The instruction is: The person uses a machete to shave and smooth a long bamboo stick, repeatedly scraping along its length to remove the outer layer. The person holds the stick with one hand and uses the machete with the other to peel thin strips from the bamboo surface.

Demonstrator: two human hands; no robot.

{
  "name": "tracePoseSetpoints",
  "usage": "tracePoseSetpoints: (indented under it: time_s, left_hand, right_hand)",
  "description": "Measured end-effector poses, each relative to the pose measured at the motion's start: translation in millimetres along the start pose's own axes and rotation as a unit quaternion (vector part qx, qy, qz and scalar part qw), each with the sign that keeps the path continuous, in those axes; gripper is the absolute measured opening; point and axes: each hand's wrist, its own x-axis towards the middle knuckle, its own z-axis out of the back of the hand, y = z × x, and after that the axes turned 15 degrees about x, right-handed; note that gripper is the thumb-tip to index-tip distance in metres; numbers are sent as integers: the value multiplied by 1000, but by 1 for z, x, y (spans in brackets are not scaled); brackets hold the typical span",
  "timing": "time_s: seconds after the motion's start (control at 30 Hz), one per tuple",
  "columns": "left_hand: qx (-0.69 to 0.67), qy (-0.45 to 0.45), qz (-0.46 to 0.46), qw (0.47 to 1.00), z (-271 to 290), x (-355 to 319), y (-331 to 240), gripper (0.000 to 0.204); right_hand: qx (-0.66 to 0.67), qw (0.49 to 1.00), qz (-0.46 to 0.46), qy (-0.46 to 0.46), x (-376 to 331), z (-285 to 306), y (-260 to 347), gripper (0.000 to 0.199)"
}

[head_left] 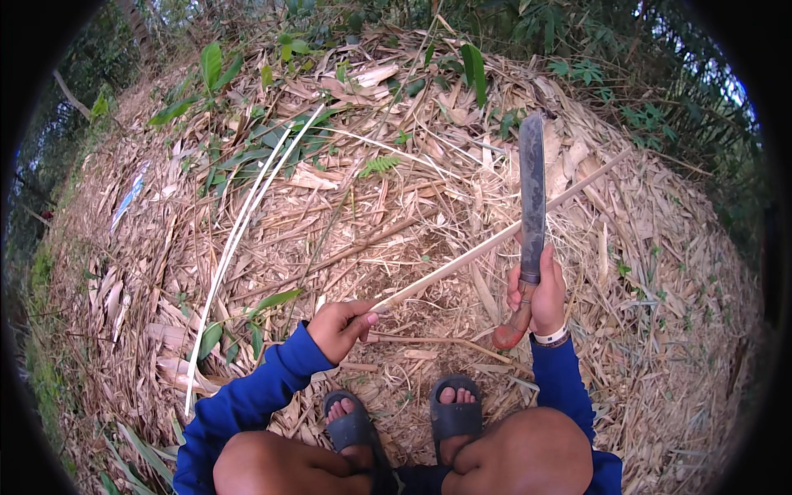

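My left hand (340, 328) is closed, pinching the near end of a long pale split strip (462, 259), which looks like bamboo. The strip slants up to the right and passes behind the blade of a machete (533, 177). My right hand (544, 293) is wrapped round the machete's reddish-brown wooden handle, whose curved butt shows below my fingers. Its dark, worn blade points away from me, nearly upright in the view. Whether blade and strip touch, I cannot tell.
Two thin pale strips (247, 210) lie side by side on the left. Dry leaves and shavings (660, 289) cover the ground. Green leafy plants (212, 74) stand at the far side. My feet in dark sandals (456, 421) are close below my hands. A blue-and-white scrap (130, 196) lies far left.
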Motion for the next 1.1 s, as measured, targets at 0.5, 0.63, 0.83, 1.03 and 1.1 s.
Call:
tracePoseSetpoints:
  time_s: [0.5,0.63,0.83,1.03,1.1]
  left_hand:
    - [-120,-65,62,989,-13,-4,-9,38]
    - [-152,-99,74,981,-29,-18,-8,39]
    - [-132,-105,83,982,-38,-22,2,39]
    - [-124,-102,104,981,-38,-25,2,37]
    - [-133,-108,103,980,-31,-21,0,33]
  right_hand:
    - [-603,733,272,157,-65,-23,-62,54]
    - [-606,765,198,91,-49,-14,-50,49]
    - [-604,758,184,167,-62,-30,-41,44]
    - [-587,739,214,252,-67,-20,-49,49]
    - [-609,734,204,219,-62,-22,-47,50]
